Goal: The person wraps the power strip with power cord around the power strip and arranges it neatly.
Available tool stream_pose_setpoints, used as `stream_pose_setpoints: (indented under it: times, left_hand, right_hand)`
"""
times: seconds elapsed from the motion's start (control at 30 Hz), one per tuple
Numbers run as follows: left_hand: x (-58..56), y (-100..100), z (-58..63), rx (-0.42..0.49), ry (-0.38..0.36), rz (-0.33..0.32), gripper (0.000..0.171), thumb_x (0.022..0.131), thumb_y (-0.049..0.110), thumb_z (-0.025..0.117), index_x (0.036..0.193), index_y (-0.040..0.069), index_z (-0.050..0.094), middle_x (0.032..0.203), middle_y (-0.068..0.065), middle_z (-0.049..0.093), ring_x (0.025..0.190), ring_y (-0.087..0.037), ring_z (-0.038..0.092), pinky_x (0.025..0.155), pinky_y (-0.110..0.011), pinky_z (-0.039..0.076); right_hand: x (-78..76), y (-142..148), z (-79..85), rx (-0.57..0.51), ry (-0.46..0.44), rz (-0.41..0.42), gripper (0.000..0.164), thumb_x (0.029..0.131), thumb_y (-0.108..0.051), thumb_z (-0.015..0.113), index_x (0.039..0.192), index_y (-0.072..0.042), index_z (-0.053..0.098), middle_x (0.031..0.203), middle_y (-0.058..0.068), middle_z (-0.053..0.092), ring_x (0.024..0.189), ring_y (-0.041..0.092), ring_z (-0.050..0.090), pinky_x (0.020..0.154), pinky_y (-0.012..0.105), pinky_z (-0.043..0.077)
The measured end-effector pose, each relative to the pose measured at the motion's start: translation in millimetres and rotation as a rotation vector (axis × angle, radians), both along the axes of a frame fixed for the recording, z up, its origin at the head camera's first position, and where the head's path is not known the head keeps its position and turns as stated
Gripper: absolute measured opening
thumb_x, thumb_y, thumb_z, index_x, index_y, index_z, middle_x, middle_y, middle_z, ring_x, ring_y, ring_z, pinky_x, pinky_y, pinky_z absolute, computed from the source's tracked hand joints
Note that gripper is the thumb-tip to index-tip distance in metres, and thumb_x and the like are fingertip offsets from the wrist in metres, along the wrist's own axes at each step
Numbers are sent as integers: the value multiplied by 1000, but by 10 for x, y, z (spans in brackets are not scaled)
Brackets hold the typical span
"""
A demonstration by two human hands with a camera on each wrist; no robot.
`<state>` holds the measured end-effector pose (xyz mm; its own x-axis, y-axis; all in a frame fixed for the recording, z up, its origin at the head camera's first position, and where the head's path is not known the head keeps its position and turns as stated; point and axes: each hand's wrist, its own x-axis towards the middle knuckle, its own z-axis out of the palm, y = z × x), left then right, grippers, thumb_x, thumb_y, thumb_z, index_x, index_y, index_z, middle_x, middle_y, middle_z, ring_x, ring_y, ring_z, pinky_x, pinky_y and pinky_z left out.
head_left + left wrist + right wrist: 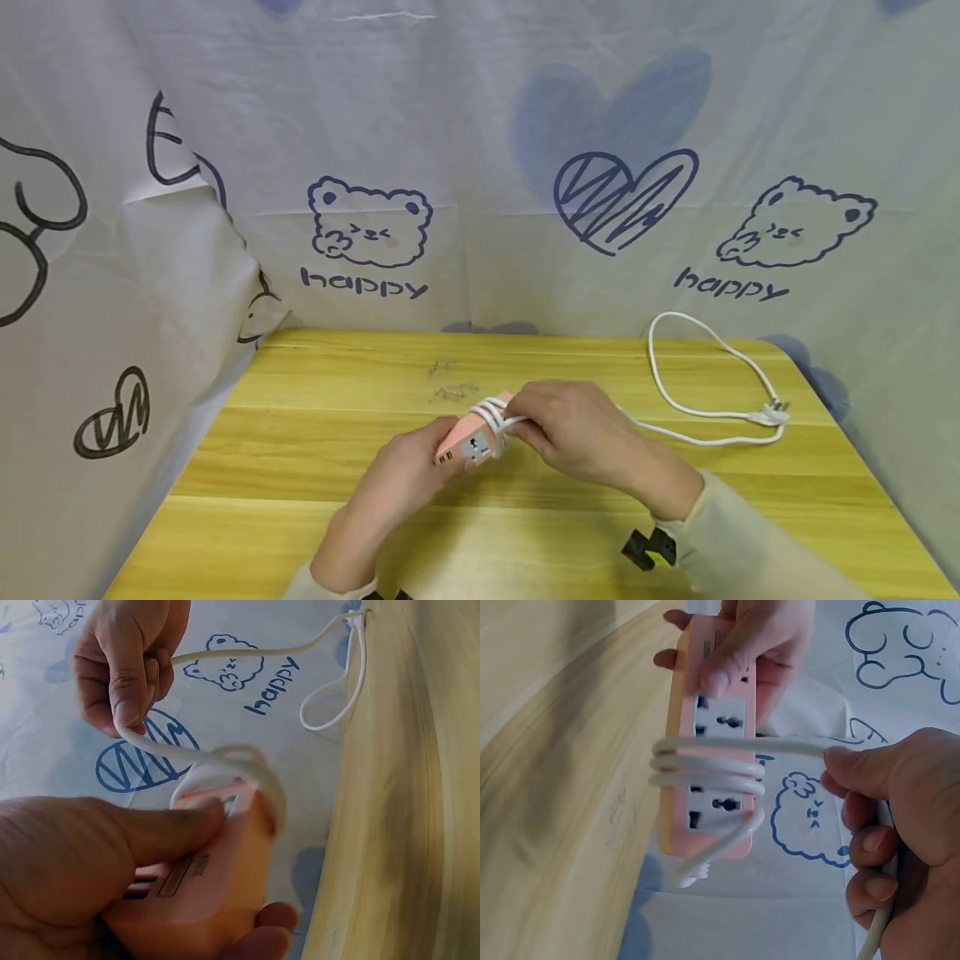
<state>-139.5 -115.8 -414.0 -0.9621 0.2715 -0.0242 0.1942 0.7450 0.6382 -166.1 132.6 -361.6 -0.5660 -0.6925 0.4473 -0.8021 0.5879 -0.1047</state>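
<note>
My left hand (408, 471) grips one end of a pink power strip (679, 825), its thumb lying over the socket face in the right wrist view. Several turns of the strip's white cord (705, 766) run around its body, past the grey socket panels. To the right, my right hand (573, 425) pinches the cord between thumb and forefinger, with the other fingers curled round it. A stretch of cord (169, 750) runs from the strip to those fingertips. The strip is held above the wooden table (300, 467).
The cord's loose part trails right over the table in a loop (660, 375), ending at a white plug (771, 414) near the right edge. A printed cloth (480, 167) hangs behind the table and along its sides.
</note>
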Motion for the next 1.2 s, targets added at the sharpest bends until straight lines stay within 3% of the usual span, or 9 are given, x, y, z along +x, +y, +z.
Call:
stream_pose_setpoints:
  times: [0.1, 0.27, 0.37, 0.43, 0.6, 0.67, 0.83, 1.0, 1.2]
  left_hand:
    - [11, -11, 11, 21, -43, -95, 40, 99, 32, 75, 136, 21, 66, 95, 2, 74, 70, -12, 63, 61, -34, 54]
    - [22, -32, 16, 130, -160, -262, 36, 98, 36, 76, 132, 27, 67, 92, 4, 70, 55, -12, 61, 48, -33, 54]
    - [30, -48, 16, 168, -170, -329, 38, 97, 34, 78, 133, 29, 67, 93, 6, 70, 56, -10, 62, 48, -31, 55]
    - [34, -56, 17, 194, -177, -356, 39, 95, 32, 80, 132, 30, 68, 92, 7, 70, 58, -9, 63, 49, -31, 56]
    - [31, -70, 29, 259, -227, -392, 38, 93, 33, 83, 128, 32, 70, 90, 6, 70, 59, -9, 62, 49, -30, 57]
    - [26, -85, 38, 288, -254, -403, 37, 93, 34, 83, 127, 33, 70, 90, 5, 70, 58, -9, 61, 48, -29, 56]
    - [12, -143, 74, 345, -304, -452, 33, 95, 33, 81, 126, 37, 70, 86, 2, 69, 54, -7, 56, 47, -25, 53]
    - [17, -184, 125, 415, -347, -472, 33, 95, 28, 81, 125, 34, 70, 88, -1, 70, 57, -8, 57, 50, -29, 56]
    - [25, -212, 163, 495, -365, -453, 51, 91, 23, 85, 137, 32, 65, 100, -9, 69, 72, -13, 65, 54, -44, 62]
  right_hand:
    - [-27, 3, 26, -5, 22, 36, 15, 92, -28, 83, 94, -17, 74, 85, -8, 69, 69, 5, 58, 58, 25, 52]
    - [-79, 27, 56, -34, 30, 82, 24, 83, -35, 89, 87, -18, 72, 81, -9, 68, 66, 3, 55, 55, 20, 47]
    - [-105, 37, 83, -37, -15, 95, 29, 80, -39, 91, 82, -19, 70, 77, -11, 65, 63, 0, 50, 54, 18, 43]
    - [-116, 41, 109, -36, -111, 73, 30, 80, -40, 91, 79, -21, 68, 74, -14, 63, 62, -1, 47, 54, 17, 41]
    - [-162, 102, 114, -135, -485, -14, 23, 86, -35, 88, 79, -25, 69, 72, -17, 63, 63, 1, 49, 57, 21, 43]
    - [-199, 127, 72, -207, -589, -6, 18, 90, -31, 86, 81, -24, 72, 76, -13, 66, 65, 4, 52, 58, 23, 46]
    - [-274, 114, -75, -330, -694, 9, 14, 90, -27, 86, 84, -20, 76, 77, -7, 70, 67, 8, 55, 60, 24, 49]
    - [-290, 88, -271, -435, -805, -14, 16, 95, -23, 79, 83, -13, 75, 72, -3, 63, 64, 8, 48, 61, 24, 44]
    - [-241, 20, -420, -636, -902, 151, 34, 109, -23, 60, 103, 8, 73, 83, -4, 69, 64, 5, 52, 58, 21, 46]
